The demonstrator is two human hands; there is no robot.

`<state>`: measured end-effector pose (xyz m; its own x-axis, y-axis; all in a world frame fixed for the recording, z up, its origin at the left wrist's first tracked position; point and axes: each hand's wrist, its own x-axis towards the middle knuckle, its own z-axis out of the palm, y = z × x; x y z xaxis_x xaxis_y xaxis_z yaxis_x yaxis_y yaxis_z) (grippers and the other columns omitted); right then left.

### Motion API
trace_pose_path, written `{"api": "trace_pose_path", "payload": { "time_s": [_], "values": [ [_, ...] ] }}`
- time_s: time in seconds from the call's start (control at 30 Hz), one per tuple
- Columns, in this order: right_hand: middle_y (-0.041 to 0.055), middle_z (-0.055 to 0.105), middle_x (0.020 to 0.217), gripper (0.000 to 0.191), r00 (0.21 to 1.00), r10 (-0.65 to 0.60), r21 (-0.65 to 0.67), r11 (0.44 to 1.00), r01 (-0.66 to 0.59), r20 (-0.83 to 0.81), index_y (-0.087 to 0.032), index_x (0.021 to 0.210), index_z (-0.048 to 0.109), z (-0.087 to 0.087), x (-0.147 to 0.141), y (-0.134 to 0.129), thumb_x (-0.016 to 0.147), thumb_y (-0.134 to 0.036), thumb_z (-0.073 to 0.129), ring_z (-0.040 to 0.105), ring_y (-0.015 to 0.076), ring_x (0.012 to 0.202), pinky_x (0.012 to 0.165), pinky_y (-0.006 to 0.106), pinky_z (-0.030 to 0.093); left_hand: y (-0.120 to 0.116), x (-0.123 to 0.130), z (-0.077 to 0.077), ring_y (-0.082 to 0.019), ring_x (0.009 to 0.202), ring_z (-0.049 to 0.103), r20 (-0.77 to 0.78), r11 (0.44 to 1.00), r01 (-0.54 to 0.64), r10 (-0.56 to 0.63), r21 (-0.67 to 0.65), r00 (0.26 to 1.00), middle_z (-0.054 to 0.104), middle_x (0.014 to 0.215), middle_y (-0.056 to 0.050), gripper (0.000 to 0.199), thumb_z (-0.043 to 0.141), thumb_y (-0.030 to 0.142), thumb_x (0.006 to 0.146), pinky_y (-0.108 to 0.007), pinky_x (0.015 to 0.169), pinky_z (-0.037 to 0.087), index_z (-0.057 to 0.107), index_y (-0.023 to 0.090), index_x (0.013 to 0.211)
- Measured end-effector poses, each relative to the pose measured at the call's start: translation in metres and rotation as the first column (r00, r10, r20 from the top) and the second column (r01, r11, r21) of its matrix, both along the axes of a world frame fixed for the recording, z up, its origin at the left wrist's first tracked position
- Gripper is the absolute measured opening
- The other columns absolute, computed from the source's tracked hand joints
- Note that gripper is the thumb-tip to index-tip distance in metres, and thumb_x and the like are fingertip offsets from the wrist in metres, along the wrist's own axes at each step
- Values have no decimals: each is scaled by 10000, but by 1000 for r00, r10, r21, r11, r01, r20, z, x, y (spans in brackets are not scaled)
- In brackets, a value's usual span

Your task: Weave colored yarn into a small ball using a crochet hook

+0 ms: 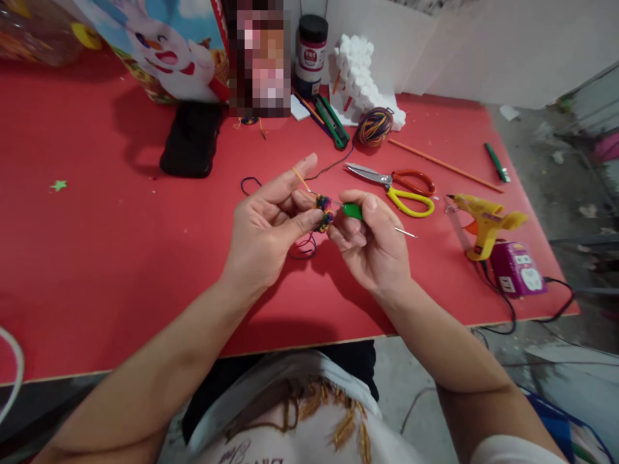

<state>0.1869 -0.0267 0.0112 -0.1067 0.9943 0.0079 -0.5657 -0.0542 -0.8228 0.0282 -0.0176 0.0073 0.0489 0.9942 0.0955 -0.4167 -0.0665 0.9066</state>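
Note:
Over the red table my left hand [268, 225] pinches a small multicoloured crochet piece [324, 214] between thumb and fingers. Its index finger points up, with a yellow strand of yarn [300, 179] running over it to the piece. My right hand [374, 235] grips a crochet hook [353, 211] by its green handle. The hook's thin metal tip reaches the piece, and a metal end sticks out behind the hand. A loose dark yarn tail [304, 252] hangs below the piece. From the left fingers, a strand leads back to a multicoloured yarn ball [374, 127].
Scissors [394, 183] with red and yellow handles lie right of the yarn ball's strand. A yellow glue gun [488, 222] stands by a purple box [520, 269] with cords. Farther back are a green cutter [331, 121], a dark jar [311, 58] and a black phone [191, 138].

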Motion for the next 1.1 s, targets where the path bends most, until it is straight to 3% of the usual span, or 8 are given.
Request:
{"api": "trace_pose_path", "payload": {
  "time_s": [0.3, 0.47, 0.73, 1.1],
  "values": [
    [-55, 518, 672, 229, 1000, -7, 33, 999, 6, 25, -215, 1039, 814, 1, 4, 1, 989, -434, 764, 331, 72, 546, 561, 248, 470, 3, -3, -4, -170, 947, 750, -77, 996, -2, 9, 93, 997, 813, 1127, -37, 529, 963, 304, 809, -237, 752, 658, 805, 332, 1313],
    [-45, 543, 687, 210, 999, 13, 49, 999, -15, 35, -220, 1053, 826, -1, 5, 0, 1008, -406, 739, 374, 81, 566, 595, 254, 480, 4, -2, -5, -118, 820, 721, -61, 995, -55, 61, 84, 996, 784, 980, -4, 487, 937, 218, 817, -214, 772, 654, 821, 318, 1280],
    [-38, 548, 678, 205, 998, -1, 75, 997, -3, 60, -222, 1031, 836, -4, 6, 1, 1003, -405, 748, 411, 91, 588, 599, 257, 470, 3, -8, 9, -138, 801, 725, -4, 999, 10, -10, -44, 1000, 746, 886, -6, 442, 929, 146, 781, -255, 791, 663, 832, 269, 1194],
    [-41, 493, 632, 194, 997, -5, 122, 992, -5, 78, -204, 1016, 848, -5, 14, 6, 1003, -374, 756, 388, 84, 574, 580, 253, 415, 5, -12, 10, -126, 760, 704, 2, 999, 21, -21, -38, 1000, 726, 826, 4, 428, 918, 144, 790, -270, 806, 639, 828, 233, 1199]
  ]
}}
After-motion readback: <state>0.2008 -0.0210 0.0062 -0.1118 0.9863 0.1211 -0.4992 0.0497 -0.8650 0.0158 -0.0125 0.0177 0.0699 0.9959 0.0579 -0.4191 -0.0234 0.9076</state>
